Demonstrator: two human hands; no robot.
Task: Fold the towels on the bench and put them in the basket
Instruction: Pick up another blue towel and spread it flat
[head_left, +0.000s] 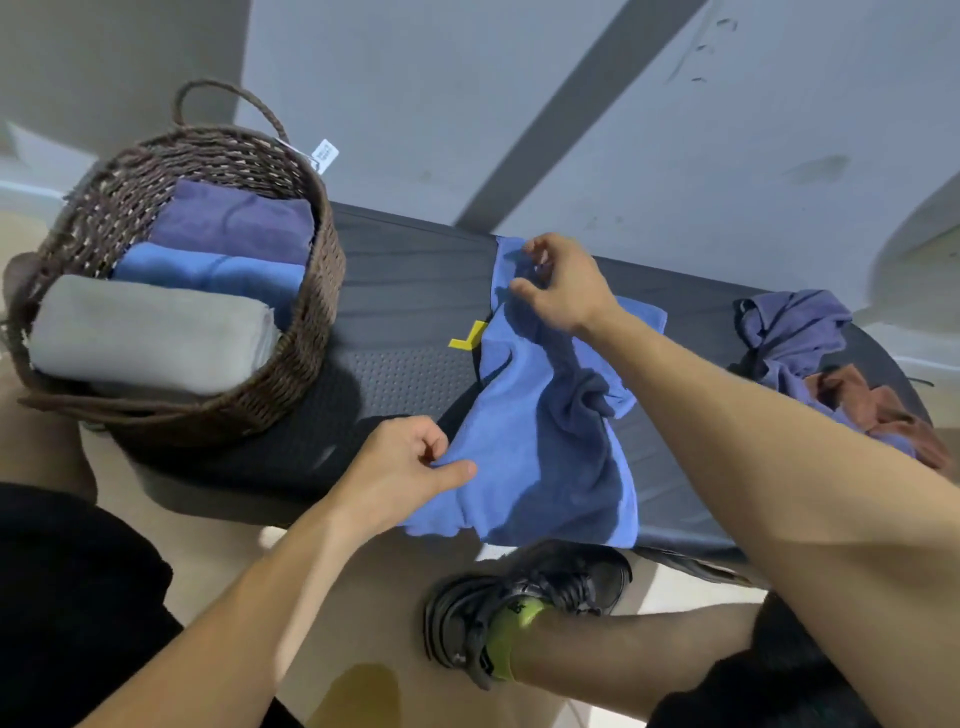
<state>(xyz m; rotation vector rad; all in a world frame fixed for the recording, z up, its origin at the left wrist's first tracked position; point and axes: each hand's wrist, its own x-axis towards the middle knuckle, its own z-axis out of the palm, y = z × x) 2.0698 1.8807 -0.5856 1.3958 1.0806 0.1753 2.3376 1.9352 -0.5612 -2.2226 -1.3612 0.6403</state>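
A blue towel (540, 441) lies rumpled across the dark bench (410, 280), its near edge hanging over the front. My left hand (402, 467) pinches its near left corner between thumb and fingers. My right hand (558, 283) pinches the far left corner at the back of the bench. The brown woven basket (306, 364) stands on the bench's left end. Inside it lie a folded grey towel (150, 332), a folded blue towel (208, 273) and a folded dark purple towel (234, 223).
A crumpled purple towel (795, 332) and a brown towel (872, 410) lie heaped at the bench's right end. A yellow tape mark (467, 338) sits mid-bench. My foot in a dark sandal and green sock (519, 618) is on the floor below the bench edge.
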